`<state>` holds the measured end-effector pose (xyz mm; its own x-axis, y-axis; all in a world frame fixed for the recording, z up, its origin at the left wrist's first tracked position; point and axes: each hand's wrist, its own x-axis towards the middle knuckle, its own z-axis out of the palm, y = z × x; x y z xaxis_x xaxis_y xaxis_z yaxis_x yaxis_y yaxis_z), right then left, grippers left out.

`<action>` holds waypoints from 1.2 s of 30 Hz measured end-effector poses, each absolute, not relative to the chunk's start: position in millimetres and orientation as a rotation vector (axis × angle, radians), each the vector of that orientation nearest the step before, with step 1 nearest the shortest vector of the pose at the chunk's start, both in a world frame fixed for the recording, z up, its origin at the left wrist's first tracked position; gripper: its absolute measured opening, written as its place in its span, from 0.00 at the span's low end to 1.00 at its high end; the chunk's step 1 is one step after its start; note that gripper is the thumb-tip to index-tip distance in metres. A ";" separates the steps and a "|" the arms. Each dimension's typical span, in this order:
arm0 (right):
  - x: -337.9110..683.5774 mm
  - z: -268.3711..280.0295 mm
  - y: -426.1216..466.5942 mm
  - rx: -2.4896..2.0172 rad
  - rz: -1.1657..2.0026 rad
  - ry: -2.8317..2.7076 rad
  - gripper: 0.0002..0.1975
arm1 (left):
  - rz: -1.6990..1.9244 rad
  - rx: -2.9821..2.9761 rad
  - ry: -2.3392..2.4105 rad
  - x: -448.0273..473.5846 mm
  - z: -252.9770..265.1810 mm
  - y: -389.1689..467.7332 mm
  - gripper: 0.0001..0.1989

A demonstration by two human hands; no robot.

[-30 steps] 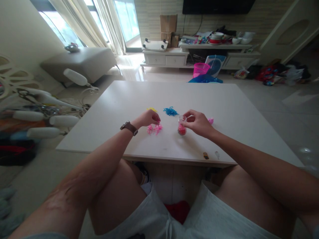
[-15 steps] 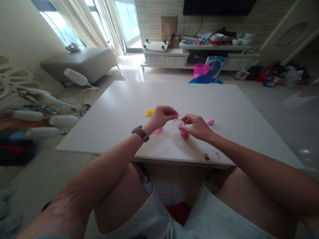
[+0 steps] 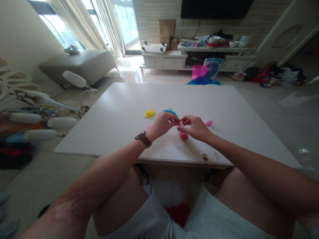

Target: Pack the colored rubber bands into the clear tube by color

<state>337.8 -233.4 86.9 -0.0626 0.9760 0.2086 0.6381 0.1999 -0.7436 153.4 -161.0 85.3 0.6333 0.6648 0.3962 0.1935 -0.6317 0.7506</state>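
Jar (image 3: 183, 136), see-through and with pinkish-red pieces visible inside, is held near its mouth between the thumb and fingers of the right hand (image 3: 196, 126), at the near half of a white table (image 3: 124, 99). The fingertips of the left hand (image 3: 163, 124) are drawn close together at the same mouth; whether anything is pinched between them cannot be told. A brown-strapped watch (image 3: 143, 138) is worn on the left wrist. Beyond the left hand, a blue pile (image 3: 170, 111) of thin strands is partly covered by it, and a yellow pile (image 3: 149, 114) is seen farther left. A pink bit (image 3: 149, 127) is mostly hidden behind the left hand. To the right of the right hand, a pinkish-purple bundle (image 3: 208, 122) is set apart. Near the front edge, a small yellow-and-dark figure (image 3: 204, 157) is laid beside a small clear piece (image 3: 216, 156).
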 end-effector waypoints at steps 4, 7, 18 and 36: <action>337.5 89.1 -234.2 -1.528 0.613 -1.780 0.08 | 0.854 2.245 0.653 152.3 88.7 -162.7 0.03; 337.5 90.3 -234.4 -1.542 0.612 -1.781 0.08 | 0.810 2.292 0.603 152.5 90.3 -162.7 0.05; 336.8 92.2 -235.3 -1.544 0.624 -1.766 0.09 | 0.769 2.307 0.610 148.7 99.8 -164.1 0.08; 335.8 92.9 -236.1 -1.435 0.704 -1.657 0.11 | 0.831 2.282 0.597 142.9 102.2 -155.8 0.13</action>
<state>335.8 -236.1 92.9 -0.0202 0.9759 0.2175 0.5210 0.1959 -0.8308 142.9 -155.8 102.2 0.6987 0.5908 0.4034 0.1939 -0.6992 0.6881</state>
